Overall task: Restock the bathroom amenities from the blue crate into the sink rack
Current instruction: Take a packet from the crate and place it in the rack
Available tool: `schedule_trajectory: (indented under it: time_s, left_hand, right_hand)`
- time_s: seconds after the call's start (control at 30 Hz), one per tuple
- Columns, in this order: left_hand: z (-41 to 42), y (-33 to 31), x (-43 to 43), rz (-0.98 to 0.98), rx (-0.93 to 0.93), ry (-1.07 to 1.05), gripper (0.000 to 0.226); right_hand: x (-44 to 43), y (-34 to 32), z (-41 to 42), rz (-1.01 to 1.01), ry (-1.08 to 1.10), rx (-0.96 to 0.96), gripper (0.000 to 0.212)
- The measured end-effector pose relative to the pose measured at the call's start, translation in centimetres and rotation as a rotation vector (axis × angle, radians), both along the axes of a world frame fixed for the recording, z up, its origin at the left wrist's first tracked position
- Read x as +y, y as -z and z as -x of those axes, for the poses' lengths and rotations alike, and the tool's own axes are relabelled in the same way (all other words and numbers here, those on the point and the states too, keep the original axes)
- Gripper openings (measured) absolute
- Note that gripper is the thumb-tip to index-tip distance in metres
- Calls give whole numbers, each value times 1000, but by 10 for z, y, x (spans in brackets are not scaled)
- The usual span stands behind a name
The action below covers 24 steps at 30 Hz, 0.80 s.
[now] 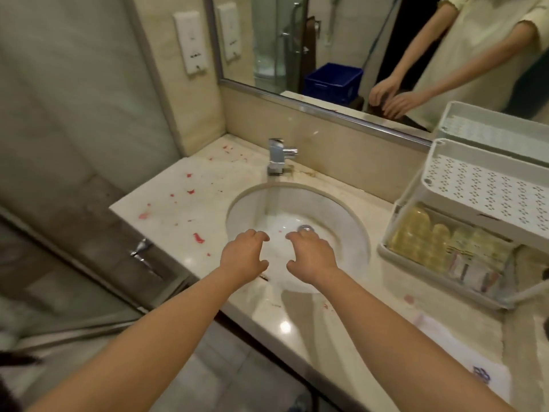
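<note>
Rack [487, 200] stands at the right of the counter [190, 203] beside the sink [341, 215], its lower tier holding packets, its perforated upper tier bare, while your left hand [242, 258] and right hand [312, 257] hover over the basin, fingers loosely curled, holding nothing.

Beige marble counter [184, 203] — red-flecked — under a wall mirror [297, 40].

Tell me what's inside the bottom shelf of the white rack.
The bottom shelf holds yellowish packets and small sachets. The perforated upper shelf covers its back, so anything there is hidden.
</note>
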<state>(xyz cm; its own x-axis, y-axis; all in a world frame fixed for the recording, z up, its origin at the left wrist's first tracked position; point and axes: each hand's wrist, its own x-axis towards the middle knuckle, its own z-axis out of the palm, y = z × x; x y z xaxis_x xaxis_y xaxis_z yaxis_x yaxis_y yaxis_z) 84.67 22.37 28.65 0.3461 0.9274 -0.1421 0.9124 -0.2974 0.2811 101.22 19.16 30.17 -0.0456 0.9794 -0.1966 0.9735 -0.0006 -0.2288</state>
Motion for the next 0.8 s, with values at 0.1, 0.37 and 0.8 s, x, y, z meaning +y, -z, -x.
schedule_trajectory:
  time_s: [0.1, 0.37, 0.8]
  left_hand:
    - [45, -8, -13, -15, -3, -76, 55]
    - [166, -26, -60, -27, 9, -276, 56]
    - [344, -25, -158, -52, 49, -585, 57]
  right_hand:
    - [0, -7, 45, -16, -90, 16, 62]
    - [-14, -19, 164, -50, -309, 3, 61]
    - [-61, -24, 347, -104, -628, -15, 55]
